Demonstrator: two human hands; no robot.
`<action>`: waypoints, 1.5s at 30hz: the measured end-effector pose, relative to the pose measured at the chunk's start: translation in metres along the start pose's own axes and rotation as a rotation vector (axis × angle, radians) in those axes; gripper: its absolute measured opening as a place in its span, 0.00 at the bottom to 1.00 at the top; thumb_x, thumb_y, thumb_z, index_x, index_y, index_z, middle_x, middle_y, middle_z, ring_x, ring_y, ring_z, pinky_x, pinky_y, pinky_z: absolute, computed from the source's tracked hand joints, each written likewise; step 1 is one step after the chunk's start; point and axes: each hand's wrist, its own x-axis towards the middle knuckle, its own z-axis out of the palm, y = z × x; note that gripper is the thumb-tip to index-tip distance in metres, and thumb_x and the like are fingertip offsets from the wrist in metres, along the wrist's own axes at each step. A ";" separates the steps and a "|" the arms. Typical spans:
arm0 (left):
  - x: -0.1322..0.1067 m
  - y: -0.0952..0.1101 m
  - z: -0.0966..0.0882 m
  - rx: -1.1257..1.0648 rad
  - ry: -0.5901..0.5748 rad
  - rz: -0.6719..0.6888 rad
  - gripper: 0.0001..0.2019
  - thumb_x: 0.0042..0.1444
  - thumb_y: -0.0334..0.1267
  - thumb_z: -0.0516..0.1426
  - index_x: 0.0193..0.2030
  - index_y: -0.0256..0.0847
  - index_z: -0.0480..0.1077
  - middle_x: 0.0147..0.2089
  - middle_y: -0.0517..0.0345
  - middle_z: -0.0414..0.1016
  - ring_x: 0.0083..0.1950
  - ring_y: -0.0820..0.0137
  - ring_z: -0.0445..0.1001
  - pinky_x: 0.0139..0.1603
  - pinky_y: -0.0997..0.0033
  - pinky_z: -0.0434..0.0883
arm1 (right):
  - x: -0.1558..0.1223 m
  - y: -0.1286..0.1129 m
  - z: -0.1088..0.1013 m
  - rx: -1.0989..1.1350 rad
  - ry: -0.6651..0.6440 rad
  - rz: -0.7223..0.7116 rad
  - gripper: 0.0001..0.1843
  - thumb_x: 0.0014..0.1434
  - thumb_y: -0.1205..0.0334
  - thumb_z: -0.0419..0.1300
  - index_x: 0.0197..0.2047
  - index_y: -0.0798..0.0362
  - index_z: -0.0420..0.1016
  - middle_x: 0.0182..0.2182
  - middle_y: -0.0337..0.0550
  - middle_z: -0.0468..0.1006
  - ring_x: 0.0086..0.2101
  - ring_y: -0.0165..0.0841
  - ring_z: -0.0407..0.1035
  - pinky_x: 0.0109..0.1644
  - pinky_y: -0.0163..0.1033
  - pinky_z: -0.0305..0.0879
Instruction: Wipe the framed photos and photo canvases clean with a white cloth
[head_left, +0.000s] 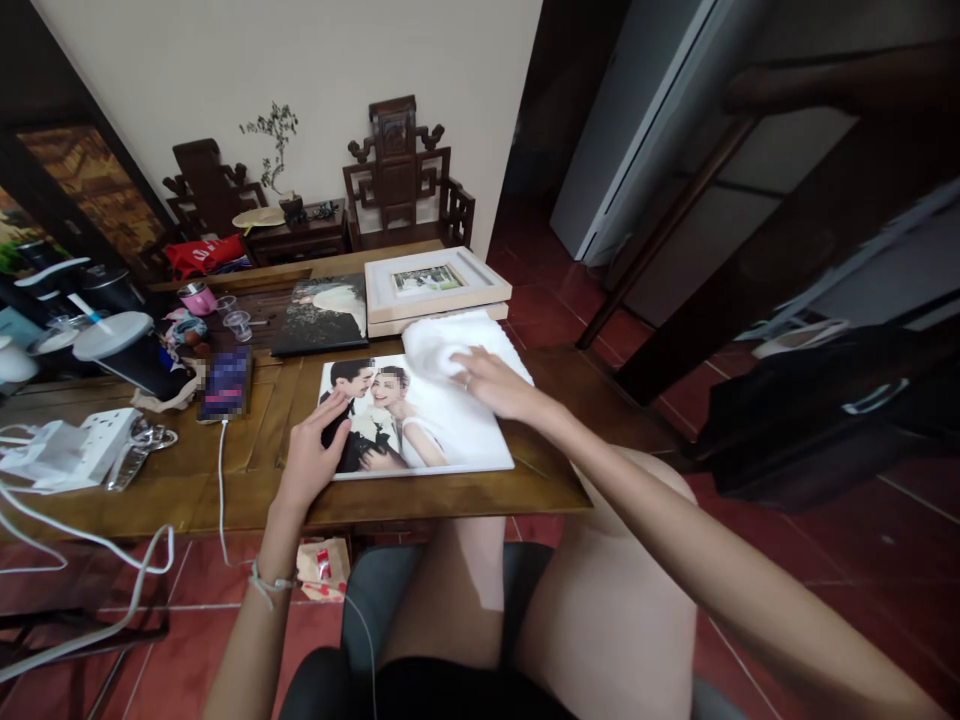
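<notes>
A large photo print (442, 430) of a couple lies flat on the wooden table (525, 485) in front of me. My left hand (311, 455) rests on its left edge, fingers spread flat, pinning it down. My right hand (495, 385) presses a white cloth (442, 345) against the print's upper right corner, fingers curled over the cloth. A darker photo print (322, 315) and a white framed picture (435, 285) lie just beyond.
A phone (225, 385) on a cable lies left of the print, with a power strip (97, 445), cups (120, 345) and clutter at far left. Carved wooden chairs (401, 175) stand by the wall. A black bag (825, 410) sits on the red tile floor at right.
</notes>
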 end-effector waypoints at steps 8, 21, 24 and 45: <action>0.001 0.000 0.000 0.022 -0.031 0.017 0.20 0.63 0.41 0.53 0.57 0.32 0.73 0.62 0.44 0.71 0.66 0.61 0.67 0.69 0.57 0.62 | -0.116 -0.048 0.014 -0.045 -0.097 -0.342 0.12 0.54 0.74 0.50 0.35 0.53 0.72 0.48 0.56 0.77 0.65 0.46 0.54 0.69 0.66 0.39; 0.000 -0.003 -0.002 -0.006 -0.039 0.030 0.19 0.63 0.40 0.53 0.58 0.36 0.73 0.63 0.47 0.70 0.66 0.61 0.67 0.69 0.55 0.62 | 0.035 -0.016 -0.014 -0.061 -0.092 -0.034 0.15 0.63 0.65 0.45 0.40 0.54 0.73 0.43 0.52 0.79 0.46 0.48 0.71 0.51 0.49 0.65; 0.000 -0.003 -0.001 -0.002 -0.030 0.026 0.19 0.63 0.41 0.53 0.57 0.37 0.73 0.62 0.48 0.71 0.66 0.60 0.67 0.68 0.54 0.63 | 0.044 -0.018 -0.011 -0.078 -0.068 -0.018 0.16 0.63 0.66 0.45 0.41 0.56 0.74 0.43 0.54 0.79 0.46 0.48 0.71 0.50 0.50 0.65; 0.002 -0.002 -0.002 0.028 -0.035 0.043 0.19 0.63 0.42 0.54 0.57 0.36 0.73 0.62 0.46 0.71 0.65 0.59 0.68 0.68 0.55 0.63 | -0.060 -0.030 0.016 -0.105 -0.014 -0.220 0.13 0.60 0.68 0.49 0.42 0.54 0.74 0.51 0.59 0.74 0.60 0.48 0.60 0.66 0.65 0.48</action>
